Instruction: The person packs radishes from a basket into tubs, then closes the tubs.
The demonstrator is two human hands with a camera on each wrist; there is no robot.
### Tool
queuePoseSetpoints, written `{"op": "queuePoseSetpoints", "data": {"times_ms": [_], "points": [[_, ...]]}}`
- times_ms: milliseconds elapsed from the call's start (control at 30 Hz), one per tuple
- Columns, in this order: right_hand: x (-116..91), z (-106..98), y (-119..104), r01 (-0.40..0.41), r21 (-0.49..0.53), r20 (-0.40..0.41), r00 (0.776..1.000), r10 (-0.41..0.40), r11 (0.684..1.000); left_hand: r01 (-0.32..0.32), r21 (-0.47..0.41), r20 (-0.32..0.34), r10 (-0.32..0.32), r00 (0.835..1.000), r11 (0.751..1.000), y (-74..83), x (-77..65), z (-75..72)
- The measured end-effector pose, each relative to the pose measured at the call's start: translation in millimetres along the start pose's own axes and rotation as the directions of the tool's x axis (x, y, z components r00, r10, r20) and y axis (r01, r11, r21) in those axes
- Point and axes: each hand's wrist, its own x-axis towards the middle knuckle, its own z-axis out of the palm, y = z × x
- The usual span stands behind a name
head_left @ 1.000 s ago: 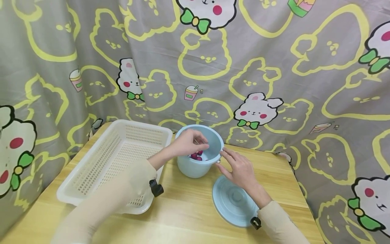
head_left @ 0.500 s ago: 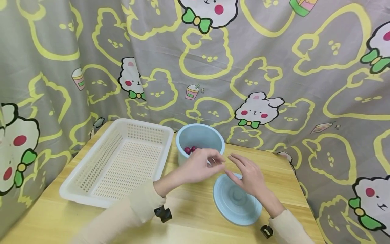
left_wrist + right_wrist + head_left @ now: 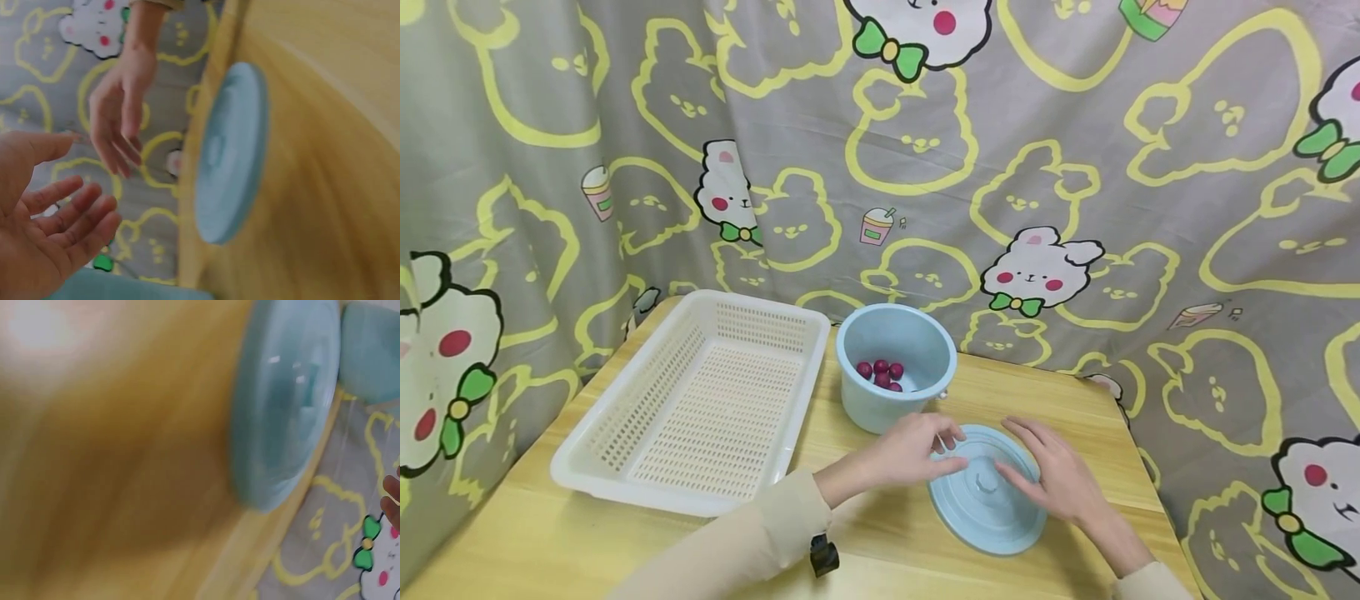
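Observation:
A round light-blue lid [image 3: 988,521] lies flat on the wooden table, its raised ring facing up. Over its left edge hovers my left hand [image 3: 910,450], fingers loosely bent and holding nothing. On the opposite side my right hand [image 3: 1063,479] overlaps the lid's right edge with fingers spread. The left wrist view has the lid [image 3: 234,156] standing apart from both hands. Behind the lid is a light-blue bucket [image 3: 880,412] without a cover. Several small dark-red round fruits [image 3: 882,380] lie on its bottom.
To the left stands a white perforated plastic basket [image 3: 688,507], with nothing visible inside. A grey curtain [image 3: 805,108] with cartoon bears and rabbits hangs behind and beside the table [image 3: 880,533].
My left hand has come out of the bucket and moved right and toward me, to the lid. My right hand has left the bucket's rim for the lid's right side.

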Motion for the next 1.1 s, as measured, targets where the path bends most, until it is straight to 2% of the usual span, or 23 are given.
{"op": "queuePoseSetpoints", "data": {"times_ms": [200,433,633,867,1100], "points": [[-29.3,3.4,12.2,-0.036,-0.018,0.072,0.997,0.037,0.999,0.101,0.051,0.039,-0.103,0.994,0.994,-7.1,-2.5,21.1],[-56.7,7.9,20.2,-0.092,-0.048,0.158,0.983,0.098,0.995,0.16,0.138,0.048,-0.168,0.985,0.977,-19.1,-7.3,43.0],[-70.1,10.8,23.8,-0.125,-0.055,0.213,0.968,0.134,0.991,0.199,0.146,0.056,-0.209,0.976,0.969,-32.1,-12.9,56.0],[-80.5,12.8,24.9,-0.162,-0.044,0.264,0.95,0.168,0.986,0.185,0.173,0.113,-0.207,0.972,0.967,-38.9,-19.2,64.8],[-88.7,16.5,29.9,-0.171,-0.053,0.307,0.935,0.179,0.984,0.156,0.232,0.129,-0.189,0.973,0.96,-42.0,-19.5,69.5]]}}
